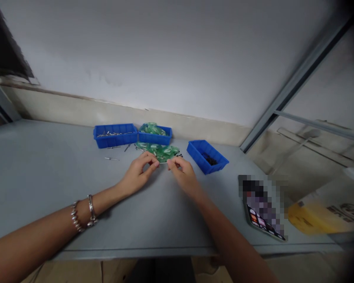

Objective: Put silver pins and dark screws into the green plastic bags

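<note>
Near the centre of the frame, the left hand [140,171] and right hand [183,173] pinch a thin pin [163,162] between them, a small gap separating the hands. Fingertips cover both its ends, so its full shape cannot be made out. Just behind, green film [161,152] lies on the tabletop [129,224] with small parts on it, partly hidden by the fingers. More film spills over the middle bin [155,137] and hides much of its inside. The left bin [115,135], touching or nearly touching it, holds slim metal pieces too small to tell apart; a few loose ones lie in front. Right of centre, the right bin [208,156] holds a dark heap, its pieces indistinct. At lower right, a phone [258,220] is partly blurred by blocks; beside it, a bag [330,208] with something yellow is cut off by the frame's dark right edge.
</note>
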`<state>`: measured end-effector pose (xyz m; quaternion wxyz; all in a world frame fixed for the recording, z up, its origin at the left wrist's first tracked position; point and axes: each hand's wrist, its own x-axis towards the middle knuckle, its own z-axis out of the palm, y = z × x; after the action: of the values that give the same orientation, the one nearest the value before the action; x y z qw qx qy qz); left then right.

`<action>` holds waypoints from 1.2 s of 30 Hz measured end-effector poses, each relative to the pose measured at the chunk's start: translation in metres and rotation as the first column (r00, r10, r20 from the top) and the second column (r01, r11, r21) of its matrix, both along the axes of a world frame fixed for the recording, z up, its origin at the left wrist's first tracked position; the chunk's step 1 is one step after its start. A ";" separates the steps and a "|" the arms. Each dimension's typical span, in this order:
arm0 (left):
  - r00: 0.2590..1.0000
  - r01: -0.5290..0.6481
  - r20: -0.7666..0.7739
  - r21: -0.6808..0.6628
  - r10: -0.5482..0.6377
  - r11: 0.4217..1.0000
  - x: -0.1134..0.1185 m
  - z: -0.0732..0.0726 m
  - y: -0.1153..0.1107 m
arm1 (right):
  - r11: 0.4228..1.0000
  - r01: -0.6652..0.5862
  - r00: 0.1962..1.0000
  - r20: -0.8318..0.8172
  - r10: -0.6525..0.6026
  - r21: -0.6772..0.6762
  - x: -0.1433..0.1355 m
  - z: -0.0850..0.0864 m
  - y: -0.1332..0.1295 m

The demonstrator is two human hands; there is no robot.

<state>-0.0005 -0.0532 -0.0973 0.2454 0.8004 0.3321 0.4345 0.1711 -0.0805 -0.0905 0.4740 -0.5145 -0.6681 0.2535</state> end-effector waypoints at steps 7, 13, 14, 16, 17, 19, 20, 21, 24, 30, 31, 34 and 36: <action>0.999 0.037 -0.028 0.010 -0.037 0.999 0.000 0.001 0.000 | 1.000 -0.010 1.000 0.017 0.010 0.008 0.003 0.011 -0.006; 1.000 0.000 -0.003 0.078 0.000 0.997 0.000 0.001 -0.003 | 1.000 0.012 0.999 0.037 -0.012 -0.001 0.002 0.011 -0.006; 1.000 -0.001 -0.005 0.083 0.001 0.997 0.000 0.001 -0.003 | 1.000 0.014 0.999 0.041 -0.014 0.002 0.002 0.010 -0.006; 1.000 0.000 -0.015 0.084 0.001 0.996 0.000 0.000 -0.003 | 1.000 0.009 0.999 0.053 -0.010 0.012 0.003 0.009 -0.005; 1.000 -0.001 -0.026 0.080 0.004 0.997 0.000 -0.001 -0.002 | 1.000 0.009 0.998 0.059 -0.010 0.020 0.004 0.010 -0.005; 0.998 -0.007 -0.061 0.061 0.011 0.998 -0.001 -0.003 -0.001 | 0.997 0.036 0.996 0.077 -0.041 0.065 0.007 0.011 -0.005; 0.997 -0.012 -0.082 0.047 0.015 0.999 -0.001 -0.003 -0.001 | 0.992 0.066 0.993 0.091 -0.076 0.107 0.010 0.012 -0.004; 0.994 -0.016 -0.103 0.031 0.019 0.999 -0.001 -0.004 0.000 | 0.981 0.114 0.986 0.103 -0.131 0.160 0.014 0.014 -0.004; 0.989 -0.018 -0.147 0.004 0.019 1.000 -0.002 -0.005 0.000 | 0.904 0.298 0.930 0.119 -0.347 0.308 0.030 0.019 -0.004; 0.983 -0.005 -0.181 0.031 0.011 1.000 -0.002 -0.004 -0.001 | 0.728 0.581 0.741 0.134 -0.658 0.364 0.063 0.023 -0.003; 0.983 -0.003 -0.185 0.038 0.010 0.999 -0.001 -0.004 -0.001 | 0.703 0.616 0.706 0.147 -0.693 0.355 0.067 0.024 -0.004; 0.981 0.003 -0.192 0.056 0.008 0.998 -0.001 -0.004 -0.002 | 0.625 0.714 0.597 0.192 -0.779 0.315 0.075 0.025 -0.006; 0.978 0.004 -0.209 0.066 0.010 0.998 -0.001 -0.005 -0.002 | 0.578 0.766 0.536 0.218 -0.816 0.281 0.077 0.025 -0.008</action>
<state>-0.0016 -0.0557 -0.1018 0.1817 0.8489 0.3426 0.3592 0.2485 -0.0889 -0.0654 0.4581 -0.7574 -0.4472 -0.1285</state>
